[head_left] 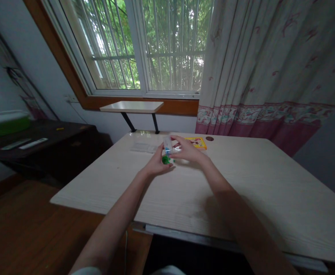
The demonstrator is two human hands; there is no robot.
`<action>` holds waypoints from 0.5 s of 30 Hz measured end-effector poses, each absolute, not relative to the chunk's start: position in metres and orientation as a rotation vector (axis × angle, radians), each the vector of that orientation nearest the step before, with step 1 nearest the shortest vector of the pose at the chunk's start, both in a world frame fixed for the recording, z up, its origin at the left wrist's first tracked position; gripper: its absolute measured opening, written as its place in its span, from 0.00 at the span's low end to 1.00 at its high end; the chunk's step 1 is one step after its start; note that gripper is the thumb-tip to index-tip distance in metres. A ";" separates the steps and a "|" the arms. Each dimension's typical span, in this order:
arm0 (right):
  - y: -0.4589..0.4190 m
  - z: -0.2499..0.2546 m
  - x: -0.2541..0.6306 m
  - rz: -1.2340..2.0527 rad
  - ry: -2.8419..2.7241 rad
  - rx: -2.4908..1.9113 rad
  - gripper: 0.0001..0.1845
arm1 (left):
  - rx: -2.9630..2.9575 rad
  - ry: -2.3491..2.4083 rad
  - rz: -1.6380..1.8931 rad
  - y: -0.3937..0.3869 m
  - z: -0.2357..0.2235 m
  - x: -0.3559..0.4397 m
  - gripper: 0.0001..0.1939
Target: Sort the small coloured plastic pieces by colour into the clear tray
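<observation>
Over the far middle of the desk, both hands are closed around a small clear plastic container with something blue low down in it. My left hand grips its left side, and my right hand holds it from the right with bent fingers. A small round green piece sits just below the container, by the fingers of my left hand. Whether that hand also holds it or it rests on the desk, I cannot tell. A tiny green bit shows beside it, partly hidden by the fingers.
Behind my right hand lies a yellow printed box, near a round hole in the desk. Clear flat plastic lies to the left. A raised shelf stands at the back, beneath the window. A dark table is at far left.
</observation>
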State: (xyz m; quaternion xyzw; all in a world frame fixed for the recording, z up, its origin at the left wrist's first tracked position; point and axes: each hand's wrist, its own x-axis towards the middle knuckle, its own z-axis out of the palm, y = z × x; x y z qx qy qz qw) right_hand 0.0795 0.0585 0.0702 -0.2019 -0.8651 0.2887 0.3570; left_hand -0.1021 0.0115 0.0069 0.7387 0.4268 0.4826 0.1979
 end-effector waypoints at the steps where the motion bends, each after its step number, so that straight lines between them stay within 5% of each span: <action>1: 0.059 0.066 0.076 0.800 -2.218 -0.496 0.42 | 2.070 1.152 1.362 0.011 0.007 -0.097 0.45; 7: 0.060 0.036 0.062 1.211 -1.991 -0.597 0.44 | 2.013 1.491 1.383 0.013 0.008 -0.097 0.35; 12: 0.060 0.014 0.054 1.210 -1.939 -0.585 0.26 | 2.067 1.693 1.297 0.013 0.010 -0.105 0.31; 15: 0.063 0.005 0.053 1.202 -1.919 -0.603 0.23 | 2.103 1.646 1.226 0.015 0.008 -0.106 0.32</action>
